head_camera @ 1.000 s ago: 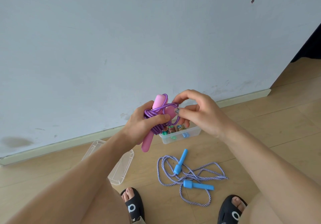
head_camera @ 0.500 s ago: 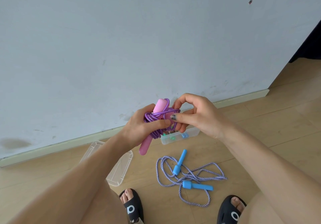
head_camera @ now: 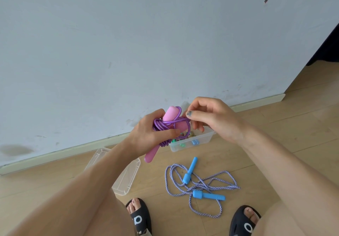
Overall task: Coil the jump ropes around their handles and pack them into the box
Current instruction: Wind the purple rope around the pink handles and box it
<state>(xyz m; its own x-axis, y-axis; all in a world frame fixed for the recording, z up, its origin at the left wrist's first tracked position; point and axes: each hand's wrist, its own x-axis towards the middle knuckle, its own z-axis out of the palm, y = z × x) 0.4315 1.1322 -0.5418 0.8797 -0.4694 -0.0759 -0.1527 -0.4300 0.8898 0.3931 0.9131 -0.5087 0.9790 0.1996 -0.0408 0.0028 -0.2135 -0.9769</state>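
Setting: a wooden floor (head_camera: 275,144) that meets a pale blue-grey wall (head_camera: 128,43) at a light skirting board (head_camera: 256,102)
Feet: two black slippers (head_camera: 141,219) at the bottom edge, toes showing, nearest the camera
Blue rope: a blue-and-white twisted jump rope (head_camera: 201,184) lies loose on the floor just beyond the slippers, uncoiled, its two blue handles (head_camera: 208,196) lying among the loops
Lid: a clear plastic lid (head_camera: 126,177) lies flat on the floor to the left of the blue rope, partly behind the left forearm
Left hand: the left hand (head_camera: 150,135) grips the pink handles (head_camera: 171,115) with the purple rope (head_camera: 161,125) wound round them, fingers curled about the bundle; one pink end sticks out below the fist
Right hand: the right hand (head_camera: 212,118) is at the right side of the bundle, thumb and forefinger drawn together at the last purple loop; whether they truly pinch it I cannot tell
Box: a clear plastic box (head_camera: 200,140) stands on the floor near the wall, below and behind the hands, with small coloured things inside, too small to name
Where the purple rope is: held in the air above the box, not in it
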